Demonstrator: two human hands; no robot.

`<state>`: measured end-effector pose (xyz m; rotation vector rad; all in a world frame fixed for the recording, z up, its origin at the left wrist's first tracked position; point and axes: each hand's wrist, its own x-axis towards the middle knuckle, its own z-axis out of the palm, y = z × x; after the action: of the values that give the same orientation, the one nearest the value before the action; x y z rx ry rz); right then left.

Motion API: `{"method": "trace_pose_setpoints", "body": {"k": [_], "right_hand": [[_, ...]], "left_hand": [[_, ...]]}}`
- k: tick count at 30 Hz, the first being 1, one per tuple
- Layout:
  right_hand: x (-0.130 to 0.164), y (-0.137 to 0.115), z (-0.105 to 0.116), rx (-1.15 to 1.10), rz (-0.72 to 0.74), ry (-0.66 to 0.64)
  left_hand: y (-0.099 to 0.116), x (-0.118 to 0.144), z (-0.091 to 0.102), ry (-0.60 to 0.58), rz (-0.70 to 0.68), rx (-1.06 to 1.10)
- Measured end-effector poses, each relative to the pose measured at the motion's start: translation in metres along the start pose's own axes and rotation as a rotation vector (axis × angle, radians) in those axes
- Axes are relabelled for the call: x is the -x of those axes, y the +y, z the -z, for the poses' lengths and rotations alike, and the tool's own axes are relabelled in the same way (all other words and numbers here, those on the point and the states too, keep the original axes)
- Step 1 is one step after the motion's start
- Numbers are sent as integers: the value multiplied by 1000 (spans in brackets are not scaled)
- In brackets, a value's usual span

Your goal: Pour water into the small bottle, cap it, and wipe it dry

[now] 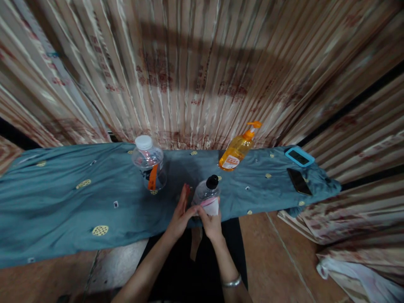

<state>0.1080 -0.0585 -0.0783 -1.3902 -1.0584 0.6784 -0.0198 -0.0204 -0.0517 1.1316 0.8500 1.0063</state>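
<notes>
A clear bottle with a black cap [205, 191] stands at the near edge of the cloth-covered table, tilted slightly. My right hand [213, 224] is wrapped around its right side, thumb on the front near the white and pink label [211, 206]. On the other side, my left hand [180, 213] has its fingers stretched out, away from the bottle. Its thumb reaches to the bottle's lower front, close to the right thumb. A brownish strip [195, 244] hangs below the hands; where it is attached is hidden.
A large clear jar with a white lid [150, 164] stands to the left. Behind on the right is an orange pump bottle [236, 152]. Farther right lie a blue-framed device [299, 157] and a dark phone [299, 182]. Pleated curtains [195, 75] hang behind the table [63, 210].
</notes>
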Motion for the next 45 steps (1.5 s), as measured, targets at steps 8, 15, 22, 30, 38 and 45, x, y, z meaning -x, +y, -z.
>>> {"method": "trace_pose_setpoints", "body": {"k": [8, 15, 22, 30, 38, 45], "right_hand": [[11, -8, 15, -43, -36, -111], [6, -2, 28, -364, -306, 140], [-17, -36, 28, -635, -344, 116], [-48, -57, 5, -599, -317, -17], [-40, -108, 23, -504, -114, 3], [-10, -132, 10, -122, 196, -56]], "left_hand": [[14, -36, -26, 57, -107, -145], [26, -26, -20, 60, -16, -149], [31, 2, -24, -14, 18, -10], [27, 3, -18, -76, 4, -75], [25, 7, -24, -10, -56, -104], [25, 5, -30, 24, -73, -129]]}}
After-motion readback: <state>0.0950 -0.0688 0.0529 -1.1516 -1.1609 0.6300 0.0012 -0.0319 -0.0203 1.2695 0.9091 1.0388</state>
